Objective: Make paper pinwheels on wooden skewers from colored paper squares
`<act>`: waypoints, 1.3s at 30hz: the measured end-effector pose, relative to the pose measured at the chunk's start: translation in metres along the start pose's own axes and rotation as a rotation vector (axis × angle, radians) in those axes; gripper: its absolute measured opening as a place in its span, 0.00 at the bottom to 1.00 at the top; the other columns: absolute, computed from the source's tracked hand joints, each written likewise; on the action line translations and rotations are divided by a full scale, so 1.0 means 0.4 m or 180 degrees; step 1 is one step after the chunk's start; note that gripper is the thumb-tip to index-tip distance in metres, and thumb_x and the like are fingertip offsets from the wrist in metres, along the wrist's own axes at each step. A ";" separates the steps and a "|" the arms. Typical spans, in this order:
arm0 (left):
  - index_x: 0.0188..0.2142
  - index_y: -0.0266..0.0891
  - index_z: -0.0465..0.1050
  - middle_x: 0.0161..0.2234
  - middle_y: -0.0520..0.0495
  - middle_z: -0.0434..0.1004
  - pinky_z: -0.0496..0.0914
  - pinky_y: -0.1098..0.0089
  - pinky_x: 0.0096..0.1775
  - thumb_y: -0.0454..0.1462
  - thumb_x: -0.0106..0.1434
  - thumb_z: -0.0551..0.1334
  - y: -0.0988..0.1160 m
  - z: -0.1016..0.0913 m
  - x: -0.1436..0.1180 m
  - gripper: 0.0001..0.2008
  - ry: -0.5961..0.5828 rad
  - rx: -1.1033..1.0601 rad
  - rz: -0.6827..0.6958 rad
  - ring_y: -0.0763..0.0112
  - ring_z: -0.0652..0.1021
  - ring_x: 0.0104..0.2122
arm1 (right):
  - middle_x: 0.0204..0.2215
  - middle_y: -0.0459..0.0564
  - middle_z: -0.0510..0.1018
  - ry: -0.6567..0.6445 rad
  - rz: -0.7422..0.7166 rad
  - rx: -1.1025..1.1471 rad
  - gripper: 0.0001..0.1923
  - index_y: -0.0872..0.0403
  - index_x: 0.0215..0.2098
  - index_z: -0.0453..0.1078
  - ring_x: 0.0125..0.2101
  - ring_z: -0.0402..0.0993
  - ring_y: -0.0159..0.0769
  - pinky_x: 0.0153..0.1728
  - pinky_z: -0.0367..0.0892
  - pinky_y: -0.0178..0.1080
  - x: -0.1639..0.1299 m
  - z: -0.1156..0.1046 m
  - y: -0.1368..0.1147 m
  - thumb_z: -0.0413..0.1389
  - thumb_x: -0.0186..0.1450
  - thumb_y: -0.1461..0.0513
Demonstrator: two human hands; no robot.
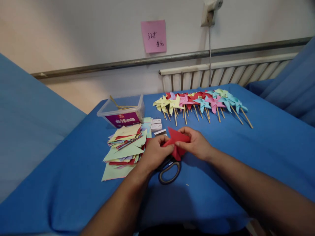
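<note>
Head view: in the middle of the frame, the left hand (154,153) and right hand (195,143) pinch a red paper (177,138) between closed fingers, lifted off the blue table (258,157) so its flaps can bend. Scissors (169,170) lie just below. Loose paper squares (124,147) sit left; finished pinwheels (200,102) lie farther up.

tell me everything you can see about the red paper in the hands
The red paper looks like thin matte craft paper, folded into pointed flaps, one peak sticking up and another hanging down. It is held just above the blue table, pinched between the left hand and the right hand, whose fingers cover its sides. Scissors lie right under it; contact cannot be told.
</note>
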State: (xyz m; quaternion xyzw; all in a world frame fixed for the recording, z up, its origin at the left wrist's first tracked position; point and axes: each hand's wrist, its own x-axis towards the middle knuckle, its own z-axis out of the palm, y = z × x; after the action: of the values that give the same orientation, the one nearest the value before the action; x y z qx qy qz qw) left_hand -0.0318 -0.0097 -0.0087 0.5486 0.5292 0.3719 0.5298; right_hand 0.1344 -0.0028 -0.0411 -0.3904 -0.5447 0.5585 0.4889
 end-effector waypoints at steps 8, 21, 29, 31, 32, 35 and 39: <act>0.32 0.34 0.74 0.29 0.45 0.77 0.69 0.70 0.33 0.38 0.45 0.72 -0.007 0.034 -0.002 0.15 0.0144 -0.1582 -0.0547 0.69 0.76 0.28 | 0.30 0.45 0.77 0.1047 0.0162 0.0928 0.18 0.53 0.36 0.67 0.27 0.73 0.33 0.33 0.69 0.39 -0.003 0.043 0.014 0.65 0.51 0.56; 0.28 0.31 0.78 0.24 0.43 0.79 0.69 0.72 0.33 0.36 0.45 0.72 -0.023 0.036 0.005 0.11 0.0037 -0.1616 -0.0614 0.70 0.77 0.25 | 0.31 0.45 0.77 0.0848 0.0155 0.0758 0.15 0.53 0.36 0.66 0.30 0.74 0.34 0.35 0.71 0.40 -0.008 0.053 0.027 0.63 0.53 0.57; 0.25 0.32 0.77 0.24 0.45 0.79 0.69 0.71 0.30 0.34 0.46 0.70 -0.011 0.019 0.010 0.07 0.0390 -0.1946 -0.0533 0.71 0.75 0.23 | 0.53 0.53 0.68 0.0888 -0.1162 -0.0628 0.24 0.49 0.52 0.62 0.54 0.65 0.43 0.54 0.63 0.49 -0.029 0.036 0.015 0.55 0.57 0.66; 0.27 0.32 0.77 0.26 0.45 0.79 0.70 0.71 0.31 0.33 0.46 0.70 -0.009 0.012 0.013 0.07 0.0428 -0.2107 -0.0484 0.70 0.76 0.24 | 0.57 0.51 0.63 0.0761 -0.1530 -0.1198 0.28 0.46 0.52 0.63 0.59 0.59 0.44 0.58 0.58 0.52 -0.038 0.032 0.005 0.53 0.55 0.71; 0.29 0.32 0.77 0.27 0.45 0.80 0.70 0.70 0.32 0.33 0.47 0.69 -0.008 0.009 0.014 0.08 0.0415 -0.2190 -0.0475 0.70 0.77 0.25 | 0.59 0.50 0.60 0.0675 -0.1625 -0.1454 0.28 0.44 0.51 0.64 0.61 0.56 0.45 0.59 0.56 0.54 -0.042 0.031 0.000 0.52 0.54 0.72; 0.32 0.33 0.77 0.29 0.46 0.80 0.71 0.71 0.34 0.32 0.48 0.69 -0.007 0.004 0.014 0.10 0.0359 -0.2393 -0.0501 0.70 0.77 0.28 | 0.62 0.47 0.55 0.0396 -0.1749 -0.1979 0.25 0.43 0.47 0.68 0.62 0.53 0.48 0.58 0.55 0.57 -0.048 0.031 -0.008 0.54 0.55 0.71; 0.31 0.33 0.77 0.30 0.46 0.80 0.71 0.71 0.32 0.33 0.48 0.70 -0.008 0.005 0.009 0.10 0.0266 -0.2367 -0.0587 0.70 0.77 0.27 | 0.61 0.47 0.56 0.0339 -0.1974 -0.2191 0.14 0.44 0.42 0.71 0.60 0.54 0.50 0.58 0.54 0.58 -0.043 0.030 -0.007 0.60 0.58 0.64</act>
State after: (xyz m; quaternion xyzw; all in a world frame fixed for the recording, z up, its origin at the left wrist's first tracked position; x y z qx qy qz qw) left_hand -0.0301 -0.0070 -0.0126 0.2534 0.4265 0.5113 0.7018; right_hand 0.1269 -0.0223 -0.0388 -0.3767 -0.7635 0.1519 0.5021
